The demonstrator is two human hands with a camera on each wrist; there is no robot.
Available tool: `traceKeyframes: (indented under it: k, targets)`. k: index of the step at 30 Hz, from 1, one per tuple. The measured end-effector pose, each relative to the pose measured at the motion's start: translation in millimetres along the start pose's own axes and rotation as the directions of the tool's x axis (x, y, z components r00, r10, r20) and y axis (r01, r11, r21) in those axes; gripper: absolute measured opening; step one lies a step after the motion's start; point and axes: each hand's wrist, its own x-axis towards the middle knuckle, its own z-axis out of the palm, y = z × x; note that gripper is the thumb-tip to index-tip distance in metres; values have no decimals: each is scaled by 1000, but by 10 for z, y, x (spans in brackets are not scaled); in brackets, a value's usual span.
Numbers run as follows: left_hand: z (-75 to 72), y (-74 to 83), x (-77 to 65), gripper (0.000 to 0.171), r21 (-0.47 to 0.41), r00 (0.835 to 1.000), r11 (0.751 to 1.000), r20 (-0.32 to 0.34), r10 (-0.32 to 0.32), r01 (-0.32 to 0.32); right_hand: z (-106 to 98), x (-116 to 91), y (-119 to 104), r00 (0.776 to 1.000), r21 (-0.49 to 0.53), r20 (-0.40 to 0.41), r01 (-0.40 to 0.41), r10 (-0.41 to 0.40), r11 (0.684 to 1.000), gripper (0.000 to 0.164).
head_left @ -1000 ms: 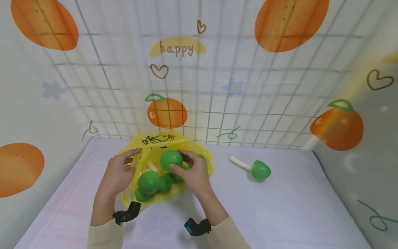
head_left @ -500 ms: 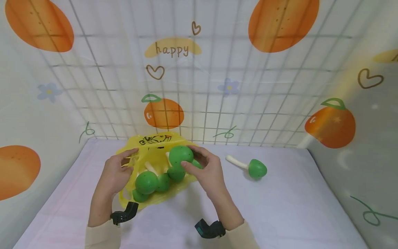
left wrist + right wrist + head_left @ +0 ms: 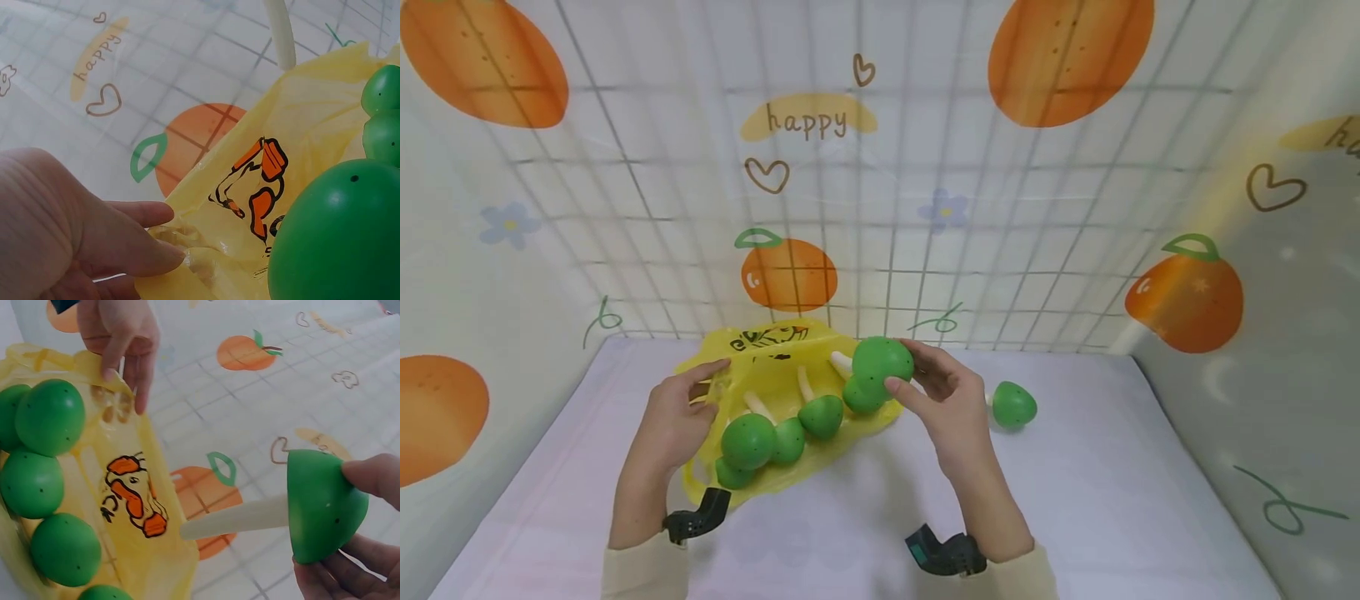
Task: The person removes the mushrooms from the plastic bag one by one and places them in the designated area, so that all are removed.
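A yellow plastic bag (image 3: 805, 332) with a printed cartoon duck lies on the table. Several toy mushrooms (image 3: 748, 442) with green caps and white stems rest in its opening. My left hand (image 3: 676, 421) pinches the bag's left edge between thumb and fingers. In the right wrist view, my right hand (image 3: 369, 550) grips another mushroom (image 3: 322, 506) by its green dotted cap, its pale stem pointing left over the bag. The head view has this held mushroom above the bag's right end, overlapping a cap behind it.
One more green mushroom (image 3: 1015, 406) lies on the table right of my right hand, its stem mostly hidden. A pale cloth covers the table (image 3: 1097, 492). Printed curtains (image 3: 925, 275) with oranges and grid lines stand behind and at both sides.
My right hand has carried the held mushroom rightward from mid-bag to the bag's right end, uncovering other mushrooms. My left hand keeps its grip on the bag. The head view has shifted slightly.
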Motion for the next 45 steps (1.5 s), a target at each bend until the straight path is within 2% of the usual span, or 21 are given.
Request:
traceKeyframes:
  k: [9, 19, 26, 33, 40, 45]
  targets:
    - [6, -5, -1, 62, 6, 1000, 1000, -2, -7, 7, -255, -21, -40, 998, 32, -56, -29, 30, 999, 48]
    - [4, 6, -6, 62, 11, 1000, 1000, -1, -13, 13, -515, -23, -35, 987, 77, -155, -20, 32, 997, 45]
    - [5, 12, -5, 62, 9, 1000, 1000, -8, -10, 10, -683, 29, 61, 965, 79, -242, -85, 102, 993, 45]
    - [17, 10, -7, 63, 3, 1000, 1000, -2, -11, 11, -858, 57, 168, 943, 4, -284, -181, 175, 984, 48]
    - [26, 24, 1, 63, 19, 1000, 1000, 7, -24, 23, -1003, 64, 240, 916, -72, -308, -290, 256, 954, 50]
    - [39, 33, 0, 63, 24, 1000, 999, 7, -31, 31, -1072, 81, 309, 909, -133, -293, -346, 297, 929, 56]
